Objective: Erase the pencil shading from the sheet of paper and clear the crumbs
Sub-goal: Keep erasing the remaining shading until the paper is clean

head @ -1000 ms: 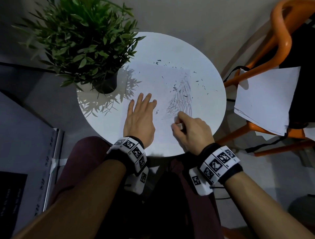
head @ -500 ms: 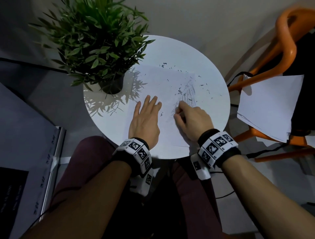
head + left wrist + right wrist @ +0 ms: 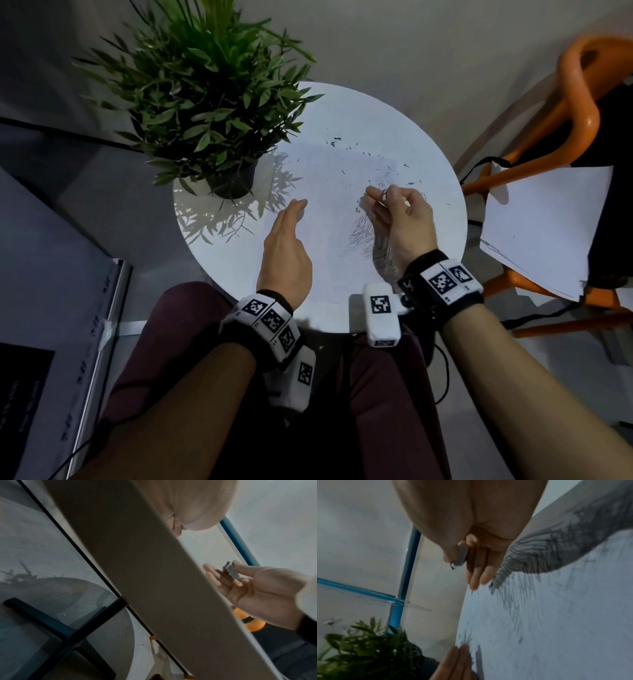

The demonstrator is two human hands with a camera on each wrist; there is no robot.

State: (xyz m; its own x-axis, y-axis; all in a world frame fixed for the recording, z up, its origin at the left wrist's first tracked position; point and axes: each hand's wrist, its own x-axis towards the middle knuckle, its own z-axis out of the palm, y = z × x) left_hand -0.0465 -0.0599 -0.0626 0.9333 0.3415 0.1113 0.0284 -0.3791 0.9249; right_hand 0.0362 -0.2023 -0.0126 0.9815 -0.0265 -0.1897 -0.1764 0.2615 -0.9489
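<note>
pencil shading (image 3: 359,236) partly erased, crumbs (image 3: 346,145) on sheet (image 3: 325,192)

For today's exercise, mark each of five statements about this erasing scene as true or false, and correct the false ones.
1. The right hand pinches the eraser. True.
2. The pencil shading is fully erased from the sheet of paper. False: dark strokes remain beside the right hand.
3. The left hand has its fingers straight and holds nothing. True.
4. The potted plant stands on the orange chair. False: it stands on the round white table.
5. The crumbs are already cleared. False: dark crumbs lie scattered on the far part of the sheet and the table.
</note>
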